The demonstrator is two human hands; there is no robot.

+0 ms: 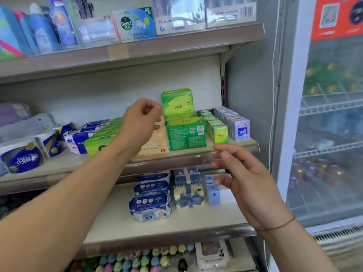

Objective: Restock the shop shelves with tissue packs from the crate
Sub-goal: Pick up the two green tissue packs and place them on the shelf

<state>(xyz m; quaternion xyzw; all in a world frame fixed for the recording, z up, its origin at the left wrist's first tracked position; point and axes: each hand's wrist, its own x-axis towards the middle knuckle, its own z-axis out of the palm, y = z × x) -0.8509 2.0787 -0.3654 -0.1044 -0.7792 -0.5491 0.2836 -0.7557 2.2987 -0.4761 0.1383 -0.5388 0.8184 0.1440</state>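
Left hand [141, 122], centre of frame: fingers loosely curled, nothing in them, thumb side close to an upright green tissue pack [177, 103] but not clearly touching it. Right hand [241, 173], lower right: fingers relaxed and slightly apart, empty, hovering in front of the middle shelf's lip [176, 160].

The upright pack stands on a stack of flat green packs [185, 137], centre. An orange pack [157, 143] is to the stack's left, partly behind the left wrist. Rows of pocket tissues [218, 130] sit to its right. The crate is not in view.

Step, as I read it: both hands empty, so between packs or squaring up the top one. The next move probably calls for fetching another pack from the crate.

Room: open air above the stack, under the upper shelf. The flat stack's front sits near the shelf lip. A cooler door [334, 134] bounds the right.
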